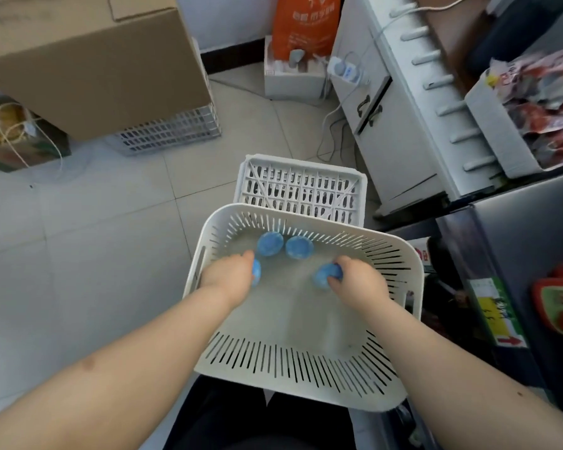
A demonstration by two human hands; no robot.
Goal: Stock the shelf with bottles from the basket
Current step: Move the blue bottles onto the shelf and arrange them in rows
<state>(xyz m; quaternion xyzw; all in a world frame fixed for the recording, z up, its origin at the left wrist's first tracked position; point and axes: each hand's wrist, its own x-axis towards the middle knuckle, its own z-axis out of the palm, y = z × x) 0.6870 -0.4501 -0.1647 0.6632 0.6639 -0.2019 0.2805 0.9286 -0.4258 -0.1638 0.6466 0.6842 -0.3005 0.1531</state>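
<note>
Curling my left hand's [229, 276] fingers round one blue-capped bottle [256, 277], I see two loose bottles [268, 243] just beyond, while my right hand's [359, 280] fingers pinch a fourth bottle [325, 277], all inside the white slotted basket [413, 254].

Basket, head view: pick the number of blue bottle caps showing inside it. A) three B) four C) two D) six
B: two free caps stand by the far wall of the basket, the left hand grips a third cap, and the right hand grips a fourth cap.
</note>
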